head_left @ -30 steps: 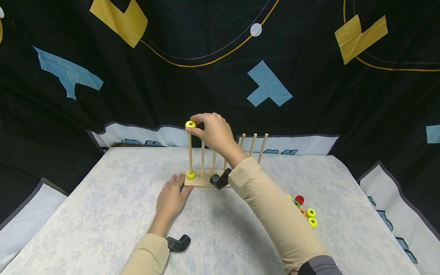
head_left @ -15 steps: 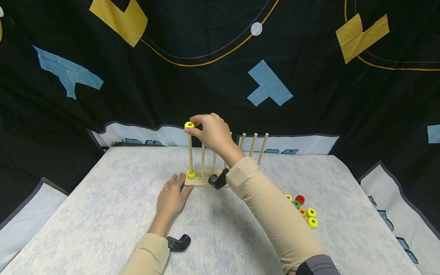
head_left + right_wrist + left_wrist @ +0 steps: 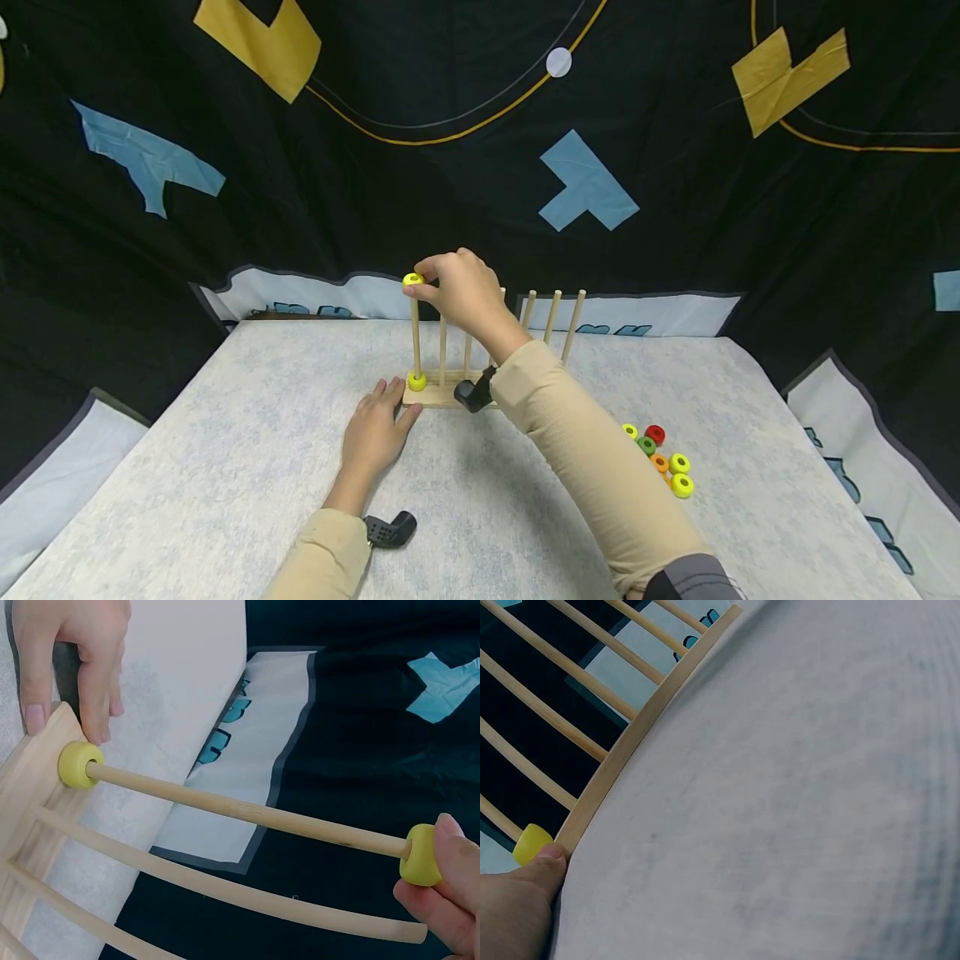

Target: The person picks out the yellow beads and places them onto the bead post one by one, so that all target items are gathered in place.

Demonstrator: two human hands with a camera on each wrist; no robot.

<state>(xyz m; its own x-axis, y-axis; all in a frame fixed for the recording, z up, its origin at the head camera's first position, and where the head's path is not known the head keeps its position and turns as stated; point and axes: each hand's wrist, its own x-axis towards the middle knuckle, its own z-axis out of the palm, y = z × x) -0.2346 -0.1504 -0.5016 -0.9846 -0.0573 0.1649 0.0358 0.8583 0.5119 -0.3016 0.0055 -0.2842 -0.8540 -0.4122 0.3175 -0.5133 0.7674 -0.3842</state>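
My right hand (image 3: 468, 296) pinches a yellow bead (image 3: 418, 859) between thumb and fingers at the top of the leftmost wooden peg (image 3: 247, 810). In the right wrist view, the peg's tip sits in the bead's hole. Another yellow bead (image 3: 417, 382) rests at the bottom of that peg, on the base. Low on the table, my left hand (image 3: 375, 429) touches the left end of the wooden peg rack (image 3: 435, 398). Its fingers lie extended along the end, and its thumb presses the front edge (image 3: 574, 829). My right forearm hides part of the rack.
Loose beads lie right of the rack: red (image 3: 655, 435), green (image 3: 647, 446), orange (image 3: 659, 462) and several yellow (image 3: 682, 486). Several bare pegs (image 3: 574, 325) stand along the rack. A black cloth (image 3: 465, 200) hangs behind the pale tabletop (image 3: 210, 467).
The pinched yellow bead has moved slightly left and down onto the tip of the leftmost peg, with my right hand. My left hand has stayed in place.
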